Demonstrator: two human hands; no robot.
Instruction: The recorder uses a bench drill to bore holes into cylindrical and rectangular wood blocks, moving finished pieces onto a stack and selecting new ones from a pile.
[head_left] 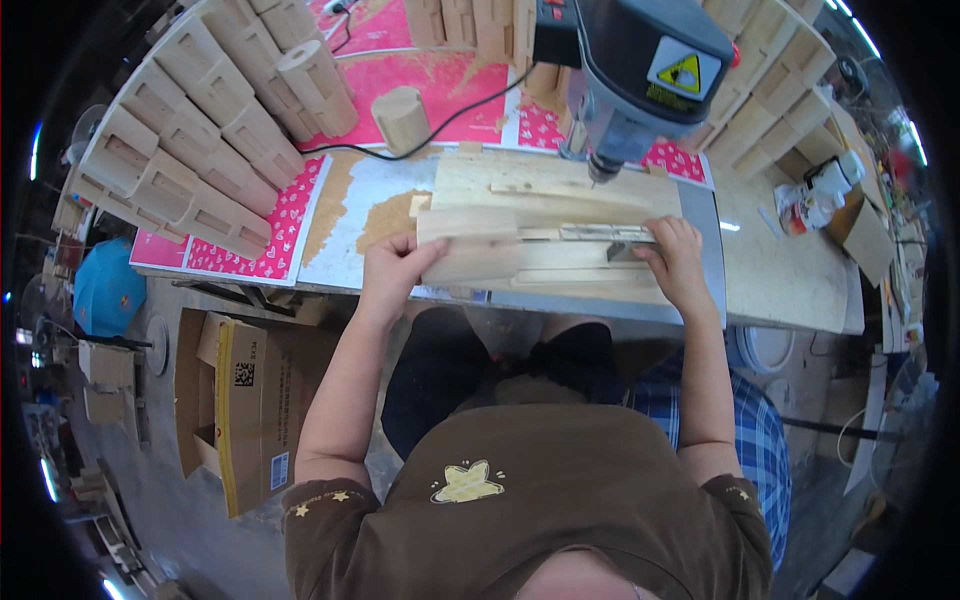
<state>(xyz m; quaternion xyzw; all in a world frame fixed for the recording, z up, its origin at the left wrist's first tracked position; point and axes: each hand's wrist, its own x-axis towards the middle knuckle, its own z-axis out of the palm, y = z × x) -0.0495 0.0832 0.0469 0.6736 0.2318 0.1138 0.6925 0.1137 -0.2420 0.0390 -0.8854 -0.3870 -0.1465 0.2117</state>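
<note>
My left hand (393, 270) is closed on the left end of a pale wooden block (468, 243), its thumb lying along the near side. The block lies lengthwise in a wooden jig (570, 276) on the bench under a drill press (650, 80). The drill's chuck (603, 168) hangs above and behind the jig, apart from the block. At the jig's right end, my right hand (680, 258) pinches a small grey metal piece (625, 250), whose end is hidden by the fingers. A shiny metal strip (605, 232) runs along the jig beside it.
Stacked wooden blocks (190, 140) stand at the back left and more (775, 80) at the back right. A single block (402, 120) sits near a black cable (450, 128). White bottles (825, 190) stand right; an opened carton (250, 400) is below the bench's left side. Sawdust (390, 218) lies near the jig.
</note>
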